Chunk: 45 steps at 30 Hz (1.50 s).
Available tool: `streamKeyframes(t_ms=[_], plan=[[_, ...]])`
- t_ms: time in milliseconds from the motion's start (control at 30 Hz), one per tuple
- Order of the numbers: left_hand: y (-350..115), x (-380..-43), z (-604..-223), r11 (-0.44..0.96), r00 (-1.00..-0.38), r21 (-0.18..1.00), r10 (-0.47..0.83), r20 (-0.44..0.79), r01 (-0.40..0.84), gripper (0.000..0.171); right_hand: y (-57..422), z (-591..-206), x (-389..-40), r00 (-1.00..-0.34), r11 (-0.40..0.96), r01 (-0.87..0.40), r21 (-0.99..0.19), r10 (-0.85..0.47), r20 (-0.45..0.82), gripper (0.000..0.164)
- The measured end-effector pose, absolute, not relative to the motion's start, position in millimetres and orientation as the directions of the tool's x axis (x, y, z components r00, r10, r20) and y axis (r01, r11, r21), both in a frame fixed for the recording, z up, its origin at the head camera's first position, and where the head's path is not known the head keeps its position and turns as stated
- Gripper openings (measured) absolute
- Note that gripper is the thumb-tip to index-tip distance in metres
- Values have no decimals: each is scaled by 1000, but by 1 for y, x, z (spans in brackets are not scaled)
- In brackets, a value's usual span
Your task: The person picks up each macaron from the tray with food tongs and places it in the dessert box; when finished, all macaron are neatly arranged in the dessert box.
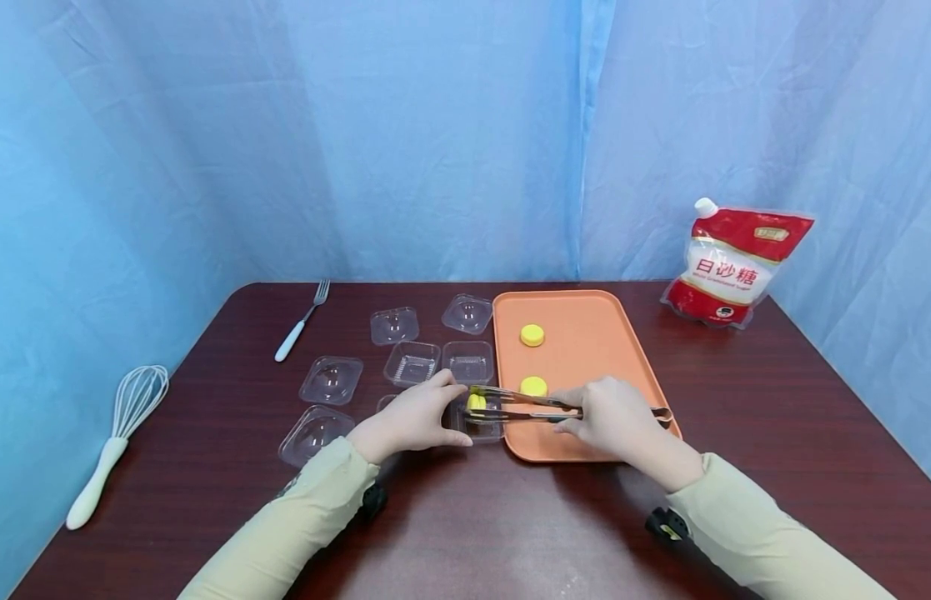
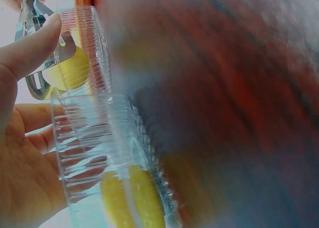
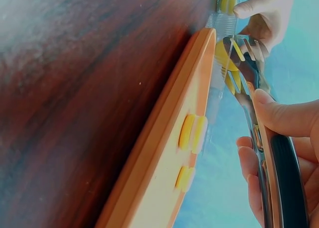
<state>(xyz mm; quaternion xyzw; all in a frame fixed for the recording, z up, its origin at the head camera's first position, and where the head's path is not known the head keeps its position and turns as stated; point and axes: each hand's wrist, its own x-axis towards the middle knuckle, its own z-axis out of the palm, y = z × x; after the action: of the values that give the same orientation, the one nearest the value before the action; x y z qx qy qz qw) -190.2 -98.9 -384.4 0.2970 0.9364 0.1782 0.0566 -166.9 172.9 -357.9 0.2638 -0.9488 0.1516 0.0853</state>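
My right hand (image 1: 613, 418) grips metal tongs (image 1: 536, 415) with dark handles, thumb on one arm and fingers on the other. The tong ends hold a yellow macaron (image 1: 476, 403) inside a clear plastic container (image 1: 489, 433) beside the tray. My left hand (image 1: 416, 417) holds this container by its left side, thumb at the front and fingers at the back. Another clear container (image 2: 89, 138), largely hidden by that hand in the head view, has a yellow macaron (image 2: 132, 198) in it. Two yellow macarons (image 1: 533, 335) lie on the orange tray (image 1: 593, 333).
Behind the hands stand two more clear containers (image 1: 468, 362). Several clear domed lids (image 1: 332, 379) lie left and behind. A fork (image 1: 300, 323) and a whisk (image 1: 114, 450) lie further left. A red-and-white sugar pouch (image 1: 735, 267) stands at the back right.
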Motion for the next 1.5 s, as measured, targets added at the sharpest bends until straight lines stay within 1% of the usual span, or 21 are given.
streamKeyframes(t_ms=[233, 600, 967, 1167, 1500], plan=[[-98, -191, -385, 768, -820, 360, 572, -15, 529, 70, 171, -358, -168, -847, 823, -523, -221, -475, 238, 39], [-99, -191, -386, 755, -810, 367, 586, -3, 544, 69, 175, -358, -168, -852, 803, -523, -285, -478, 215, 39], [-99, -191, -386, 772, -817, 347, 575, -25, 533, 74, 181, -358, -168, -848, 798, -528, -291, -477, 231, 37], [-99, -190, -385, 777, -820, 341, 571, -28, 529, 75, 189, -362, -170, -865, 794, -500, -345, -445, 229, 40], [-99, -189, -385, 780, -823, 346, 567, -38, 521, 76, 207, -361, -169, -895, 836, -439, -329, -377, 238, 41]])
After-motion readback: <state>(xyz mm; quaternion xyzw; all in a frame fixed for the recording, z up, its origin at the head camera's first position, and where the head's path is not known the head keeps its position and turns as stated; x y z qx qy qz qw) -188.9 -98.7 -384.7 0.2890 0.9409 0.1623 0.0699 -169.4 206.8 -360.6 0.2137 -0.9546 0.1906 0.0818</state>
